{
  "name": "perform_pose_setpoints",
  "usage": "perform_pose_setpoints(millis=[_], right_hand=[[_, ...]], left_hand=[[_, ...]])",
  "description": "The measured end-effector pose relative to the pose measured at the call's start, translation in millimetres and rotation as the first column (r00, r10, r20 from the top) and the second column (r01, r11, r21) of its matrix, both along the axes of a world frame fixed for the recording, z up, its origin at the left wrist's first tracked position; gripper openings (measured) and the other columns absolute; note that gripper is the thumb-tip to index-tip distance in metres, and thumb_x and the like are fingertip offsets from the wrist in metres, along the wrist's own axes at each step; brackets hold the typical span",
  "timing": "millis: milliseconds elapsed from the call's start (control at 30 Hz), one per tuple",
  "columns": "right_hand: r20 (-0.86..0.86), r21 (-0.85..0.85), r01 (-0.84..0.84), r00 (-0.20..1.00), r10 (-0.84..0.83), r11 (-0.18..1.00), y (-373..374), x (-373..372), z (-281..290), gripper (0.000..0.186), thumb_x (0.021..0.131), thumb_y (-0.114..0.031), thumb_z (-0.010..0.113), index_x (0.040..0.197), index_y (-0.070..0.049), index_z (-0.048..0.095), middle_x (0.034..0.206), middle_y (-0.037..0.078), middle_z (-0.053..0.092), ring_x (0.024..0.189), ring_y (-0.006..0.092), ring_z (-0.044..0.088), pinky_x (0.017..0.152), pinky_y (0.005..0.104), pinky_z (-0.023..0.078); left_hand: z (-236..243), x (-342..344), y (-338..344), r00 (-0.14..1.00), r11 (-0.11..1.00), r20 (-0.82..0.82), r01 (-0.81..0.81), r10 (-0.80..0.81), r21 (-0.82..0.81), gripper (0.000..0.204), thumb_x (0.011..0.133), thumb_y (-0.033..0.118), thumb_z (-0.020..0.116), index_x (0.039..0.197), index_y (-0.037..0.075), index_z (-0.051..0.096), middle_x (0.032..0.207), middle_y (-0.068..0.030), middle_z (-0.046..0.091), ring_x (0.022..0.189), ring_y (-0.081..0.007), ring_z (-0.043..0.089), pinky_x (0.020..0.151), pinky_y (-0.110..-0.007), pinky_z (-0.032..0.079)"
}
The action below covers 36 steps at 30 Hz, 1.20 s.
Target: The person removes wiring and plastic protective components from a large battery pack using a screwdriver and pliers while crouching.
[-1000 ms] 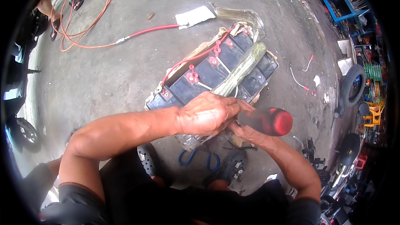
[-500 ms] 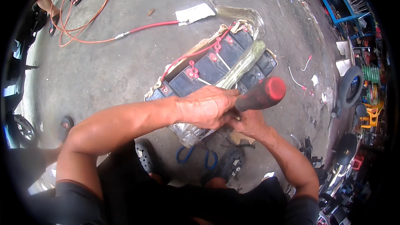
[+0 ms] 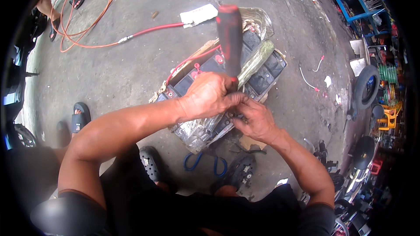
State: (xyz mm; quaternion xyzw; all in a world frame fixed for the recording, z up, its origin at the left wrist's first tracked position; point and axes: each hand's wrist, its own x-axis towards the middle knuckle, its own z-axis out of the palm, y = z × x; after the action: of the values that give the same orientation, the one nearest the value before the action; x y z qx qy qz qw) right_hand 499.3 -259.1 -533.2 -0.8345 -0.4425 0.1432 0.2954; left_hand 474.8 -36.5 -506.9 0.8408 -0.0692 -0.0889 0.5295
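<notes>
Fingers of the left hand (image 3: 209,97) are curled and closed around the lower part of a screwdriver (image 3: 229,39), just beneath its thick handle. This handle, black with red parts, rises above the hand, nearly upright. The right hand (image 3: 257,121) is just beside it, touching near the left fingertips; its fingers are bent, and its thumb stands a little apart from the forefinger. Whether it pinches something small between them, I cannot tell, and the screwdriver's tip is hidden by the hands.

Both hands are over the near part of a battery pack (image 3: 266,78), which lies slantwise on the grey floor (image 3: 118,83) before the person's shoes. Its top shows dark blocks set close together, with red connector pieces (image 3: 197,67) on some of them. A red cable (image 3: 191,58) goes along its left long side, beside torn cardboard (image 3: 209,45). Across the top lies a long bundle (image 3: 257,62) wrapped in shiny, yellowish film. Crumpled clear wrapping (image 3: 197,132) covers the near end, reflecting light.
</notes>
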Motion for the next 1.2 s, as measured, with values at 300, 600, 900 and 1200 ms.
perform_pose_setpoints(millis=[300, 600, 900, 1200], right_hand=[[0.152, 0.017, 0.004, 0.988, -0.007, 1.0, -10, 2, 15, 0.024, 0.085, -0.012, 0.069, 0.106, -0.005, 0.06, 0.094, 0.012, 0.058, 0.085, 0.033, 0.061, 0.072, 0.0404, 0.052], [-0.77, 0.421, 0.864, 0.502, -0.394, 0.277, -92, 112, 75, 0.026, 0.105, -0.029, 0.053, 0.101, -0.005, 0.062, 0.084, 0.006, 0.063, 0.08, 0.0161, 0.062, 0.078, 0.0329, 0.051], [0.386, 0.257, 0.879, 0.288, -0.876, 0.402, -310, 156, 49, 0.047, 0.089, -0.019, 0.071, 0.127, 0.005, 0.057, 0.107, 0.012, 0.068, 0.092, 0.0195, 0.062, 0.087, 0.0325, 0.049], [0.248, -0.056, -0.27, 0.929, 0.276, 0.961, 20, -3, 24, 0.017, 0.077, -0.011, 0.074, 0.092, -0.007, 0.067, 0.087, 0.007, 0.057, 0.088, 0.0251, 0.058, 0.074, 0.0367, 0.05]], left_hand=[[3, 17, 12, 0.976, 0.928, 0.009, -0.204, 0.218, -0.312, 0.039, 0.088, 0.028, 0.074, 0.074, -0.007, 0.064, 0.065, -0.012, 0.059, 0.062, -0.0192, 0.056, 0.062, -0.039, 0.047], [8, 24, 33, 0.972, 0.941, 0.045, -0.212, 0.231, -0.262, 0.035, 0.089, 0.028, 0.074, 0.08, -0.005, 0.067, 0.064, -0.0089, 0.058, 0.062, -0.014, 0.053, 0.061, -0.034, 0.046], [8, -1, 45, 0.995, 0.946, -0.086, -0.073, 0.049, -0.315, 0.024, 0.089, 0.024, 0.079, 0.088, 0.003, 0.067, 0.072, 0.0021, 0.061, 0.069, -0.0067, 0.055, 0.061, -0.027, 0.044], [-16, -71, 47, 0.917, 0.914, -0.036, 0.393, -0.398, -0.101, 0.021, 0.09, 0.024, 0.074, 0.099, 0.005, 0.071, 0.089, -0.0113, 0.068, 0.084, -0.0291, 0.068, 0.074, -0.04, 0.053]])
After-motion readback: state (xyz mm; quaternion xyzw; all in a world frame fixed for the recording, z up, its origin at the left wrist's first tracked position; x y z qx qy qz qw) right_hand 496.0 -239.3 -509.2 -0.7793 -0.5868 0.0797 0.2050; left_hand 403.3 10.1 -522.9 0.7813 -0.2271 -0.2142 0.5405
